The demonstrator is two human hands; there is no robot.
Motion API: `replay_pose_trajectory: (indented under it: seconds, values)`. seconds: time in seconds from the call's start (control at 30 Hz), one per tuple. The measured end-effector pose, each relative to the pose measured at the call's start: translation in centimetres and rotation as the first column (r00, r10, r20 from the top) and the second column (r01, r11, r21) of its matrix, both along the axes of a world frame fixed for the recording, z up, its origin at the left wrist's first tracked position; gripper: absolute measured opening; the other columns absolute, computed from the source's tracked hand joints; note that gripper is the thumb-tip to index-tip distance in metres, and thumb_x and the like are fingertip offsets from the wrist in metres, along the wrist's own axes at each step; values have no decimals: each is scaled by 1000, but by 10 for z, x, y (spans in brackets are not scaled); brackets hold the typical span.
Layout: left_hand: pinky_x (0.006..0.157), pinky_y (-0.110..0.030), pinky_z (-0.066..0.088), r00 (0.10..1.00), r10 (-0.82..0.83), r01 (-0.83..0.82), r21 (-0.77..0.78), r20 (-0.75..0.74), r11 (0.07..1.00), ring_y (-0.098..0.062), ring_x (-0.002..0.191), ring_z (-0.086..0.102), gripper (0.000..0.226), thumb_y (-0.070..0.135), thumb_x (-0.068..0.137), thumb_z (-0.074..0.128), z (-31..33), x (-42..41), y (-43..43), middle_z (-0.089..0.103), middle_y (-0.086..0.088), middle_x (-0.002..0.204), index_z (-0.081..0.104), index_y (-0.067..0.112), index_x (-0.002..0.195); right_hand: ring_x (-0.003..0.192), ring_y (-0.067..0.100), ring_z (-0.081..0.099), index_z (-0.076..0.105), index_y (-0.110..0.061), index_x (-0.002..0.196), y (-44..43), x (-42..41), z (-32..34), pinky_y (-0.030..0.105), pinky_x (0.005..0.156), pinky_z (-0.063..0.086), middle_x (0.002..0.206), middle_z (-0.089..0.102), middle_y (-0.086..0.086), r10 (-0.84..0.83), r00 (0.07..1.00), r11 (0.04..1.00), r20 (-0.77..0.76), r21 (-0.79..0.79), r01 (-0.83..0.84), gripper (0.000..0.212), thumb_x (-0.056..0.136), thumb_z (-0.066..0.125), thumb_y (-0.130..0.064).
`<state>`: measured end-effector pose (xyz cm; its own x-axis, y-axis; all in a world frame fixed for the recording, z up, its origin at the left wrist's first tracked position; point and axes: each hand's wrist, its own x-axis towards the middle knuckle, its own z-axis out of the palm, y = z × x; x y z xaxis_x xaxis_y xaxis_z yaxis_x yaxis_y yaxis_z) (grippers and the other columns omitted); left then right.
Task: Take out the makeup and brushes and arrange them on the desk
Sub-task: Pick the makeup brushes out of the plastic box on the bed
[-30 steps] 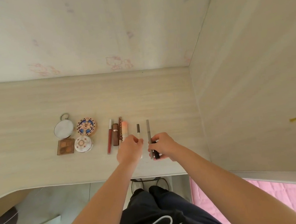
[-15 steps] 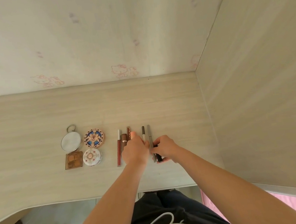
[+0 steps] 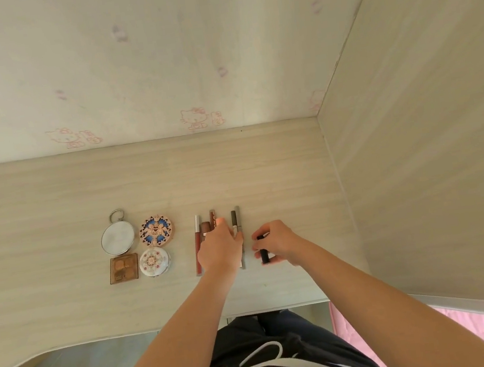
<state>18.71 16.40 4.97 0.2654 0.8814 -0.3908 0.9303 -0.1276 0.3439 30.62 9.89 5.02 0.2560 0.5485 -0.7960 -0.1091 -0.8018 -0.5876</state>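
Centre right of the frame: right hand (image 3: 278,244) pinching a short black tube (image 3: 263,254) low over the surface (image 3: 53,208), just right of the two pencils (image 3: 238,217). Left hand (image 3: 220,251) laid over the lip tubes (image 3: 196,251); gripping or only pressing, cannot tell. Further left, palette (image 3: 124,268), two compacts (image 3: 154,261) and mirror (image 3: 117,238) squared up. Nearly finished, apparently: only the tube left to place.

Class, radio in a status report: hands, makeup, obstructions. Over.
Left hand resting on the row of pencils and tubes. Right hand pinching a black tube right of the row. Four compacts apart, left: no obstruction.
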Motion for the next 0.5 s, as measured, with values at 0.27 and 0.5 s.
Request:
replay_pose_trajectory:
  seconds: [0.27, 0.5]
  values:
    - [63, -24, 39, 947, 160, -111, -183, 280, 977, -10, 76, 56, 19, 29, 91, 50, 6, 0, 9, 64, 6, 86, 64, 16, 90, 90, 22, 69, 57, -9, 115, 2, 10, 3, 41, 74, 60, 108, 65, 12, -17, 1000, 1000, -26, -2, 17, 27, 89, 61, -6]
    - [63, -28, 49, 863, 279, -97, -403, 422, 910, -11, 68, 58, 25, 23, 91, 44, 12, 13, 14, 62, 5, 74, 66, 15, 99, 73, 16, 61, 60, -10, 106, -2, 20, 0, 29, 60, 53, 91, 62, 7, -161, 986, 987, -49, -30, 160, 20, 86, 63, -10]
